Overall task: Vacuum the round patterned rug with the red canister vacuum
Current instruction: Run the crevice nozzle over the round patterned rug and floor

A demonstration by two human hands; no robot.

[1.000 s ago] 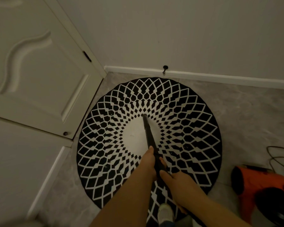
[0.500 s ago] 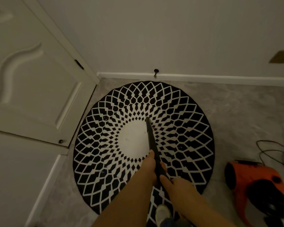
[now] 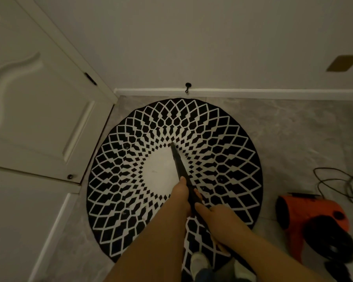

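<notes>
A round black-and-white patterned rug [image 3: 222, 151] lies on the grey floor below the wall. A thin black vacuum nozzle [image 3: 177, 161] slants across its white centre, the tip touching near the upper edge of the white disc. My left hand [image 3: 180, 198] grips the nozzle's shaft from the left. My right hand [image 3: 214, 216] holds the same shaft just behind, from the right. The red canister vacuum [image 3: 306, 218] sits on the floor at the rug's lower right, with its black hose end at the frame's edge.
A white door [image 3: 35, 110] stands at the left with a small stop [image 3: 70, 176] by its lower corner. A white baseboard [image 3: 253, 92] runs along the far wall, with a black hook [image 3: 188, 86]. A black cord [image 3: 334, 182] loops on the floor. My shoe [image 3: 198, 263] rests on the rug's near edge.
The nozzle tip has slid a little toward the upper right of the white centre. The view has shifted, so the rug and vacuum sit slightly further left and lower.
</notes>
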